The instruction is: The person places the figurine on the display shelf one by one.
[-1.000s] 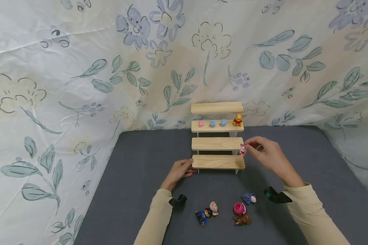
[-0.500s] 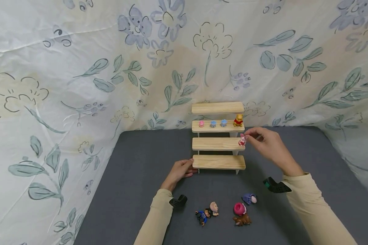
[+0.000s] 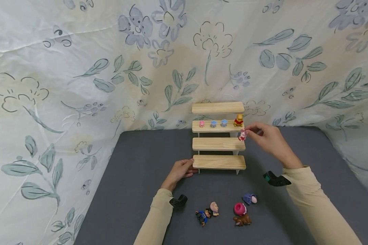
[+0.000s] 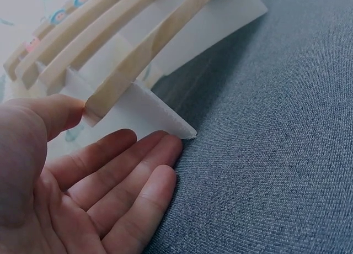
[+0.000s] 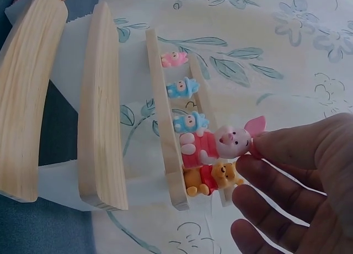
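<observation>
My right hand [image 3: 267, 140] pinches a pink Piglet figurine [image 5: 213, 144] by its head, between thumb and index finger. The figurine is in front of the right end of the second-highest board of a wooden tiered display shelf [image 3: 218, 144], near a Winnie-the-Pooh figurine [image 3: 238, 120] sitting there. To their left on that board stand two small blue figurines [image 3: 224, 123] and a small pink one [image 3: 201, 124]. My left hand [image 4: 99, 182] is at the lowest board's left end, thumb touching its corner. Its other fingers extend loosely below, beside the white leg [image 4: 149, 113].
Toy figures lie in front of the shelf: a blue-clad one [image 3: 201, 217], one with a pale head [image 3: 214, 207], a purple one [image 3: 249, 198], a pink one [image 3: 240, 209] and a brown one [image 3: 242, 220]. Floral fabric [image 3: 171, 68] hangs behind the grey tabletop [image 3: 147, 149].
My right hand has raised the Piglet figurine from beside the lower boards to just below the Winnie-the-Pooh figurine. My left hand has stayed at the shelf's lower left corner.
</observation>
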{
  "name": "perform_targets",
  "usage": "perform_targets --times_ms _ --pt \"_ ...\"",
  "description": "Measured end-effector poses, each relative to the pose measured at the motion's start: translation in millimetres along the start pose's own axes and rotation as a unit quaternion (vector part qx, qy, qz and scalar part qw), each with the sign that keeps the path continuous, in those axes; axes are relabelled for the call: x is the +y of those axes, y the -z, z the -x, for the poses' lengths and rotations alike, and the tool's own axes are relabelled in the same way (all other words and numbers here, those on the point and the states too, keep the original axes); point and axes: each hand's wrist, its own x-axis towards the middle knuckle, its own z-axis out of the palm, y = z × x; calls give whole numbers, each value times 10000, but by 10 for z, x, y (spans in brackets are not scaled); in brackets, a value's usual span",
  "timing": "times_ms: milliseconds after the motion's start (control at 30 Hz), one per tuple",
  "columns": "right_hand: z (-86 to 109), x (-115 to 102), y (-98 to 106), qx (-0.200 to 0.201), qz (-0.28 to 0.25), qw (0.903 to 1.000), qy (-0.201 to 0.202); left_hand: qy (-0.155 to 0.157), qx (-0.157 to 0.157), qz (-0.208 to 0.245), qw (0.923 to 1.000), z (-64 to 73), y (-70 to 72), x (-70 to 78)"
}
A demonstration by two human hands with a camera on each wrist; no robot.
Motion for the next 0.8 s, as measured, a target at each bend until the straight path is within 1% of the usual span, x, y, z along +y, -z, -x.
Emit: perform_targets --times_ms 267,433,567,800 --pt "-63 61 -22 -23 -64 10000 18 -14 21 42 10000 7 6 9" --pt "-82 98 -37 -134 -162 9998 6 -13 41 41 10000 1 1 7" --pt "-95 129 -65 -229 -219 9995 -76 41 53 83 9999 -1 -6 2" --pt "-91 195 -151 -328 -172 9989 -285 -19 23 68 10000 18 -7 -5"
